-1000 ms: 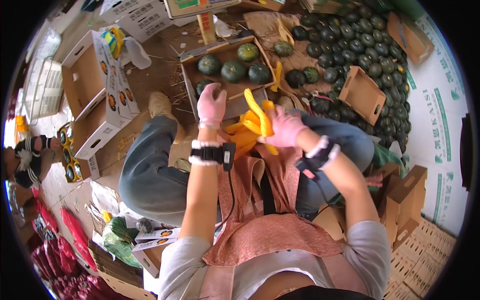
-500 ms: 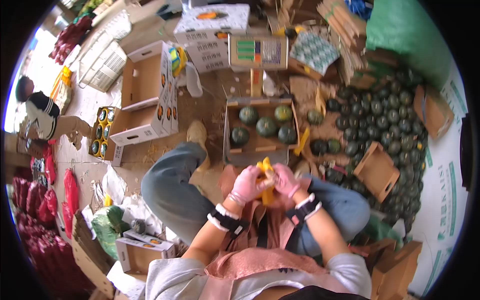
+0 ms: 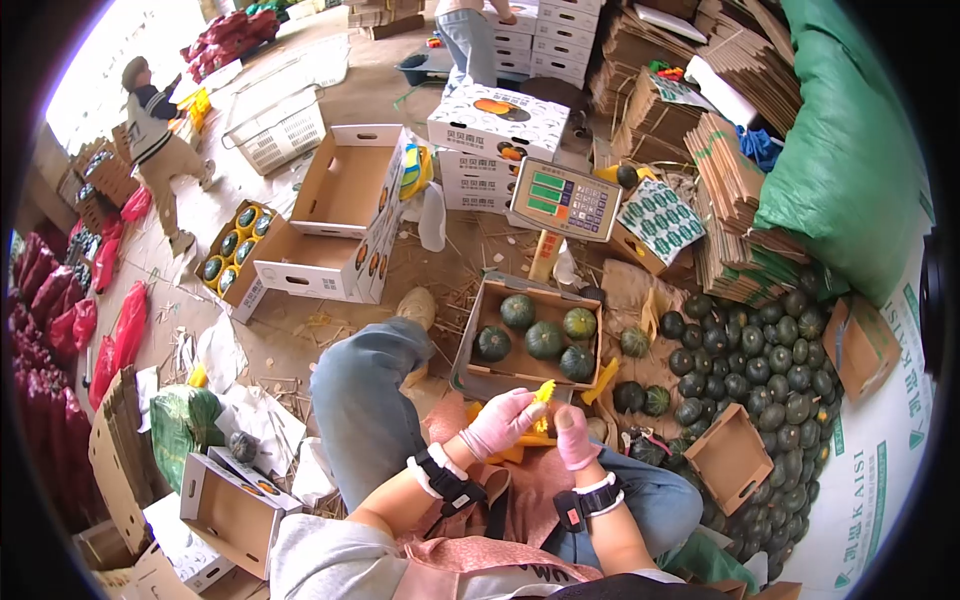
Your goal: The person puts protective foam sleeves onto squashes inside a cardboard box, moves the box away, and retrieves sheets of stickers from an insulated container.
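My left hand (image 3: 500, 424), in a pink glove, pinches a piece of yellow foam netting (image 3: 543, 395) above my lap. Close beside it is my right hand (image 3: 575, 440), also gloved and closed, with its fingers curled out of sight; I cannot make out what it holds. More yellow material lies under the hands on my pink apron (image 3: 460, 540). Just beyond them, several dark green pumpkins (image 3: 543, 340) sit in an open cardboard box (image 3: 490, 300) on a scale, whose display (image 3: 567, 200) stands behind the box.
Loose pumpkins (image 3: 760, 370) are heaped on the right around an empty tray (image 3: 728, 458). Open white boxes (image 3: 345, 180) and a box of yellow-wrapped pumpkins (image 3: 235, 250) stand on the left. Closed boxes (image 3: 495, 125) are stacked ahead. One person (image 3: 155, 130) walks far left; another (image 3: 468, 45) stands at the back.
My view has tilted up, showing more of the room. My hands have drawn apart slightly; the netting now sticks up from my left hand. The person at left has changed posture.
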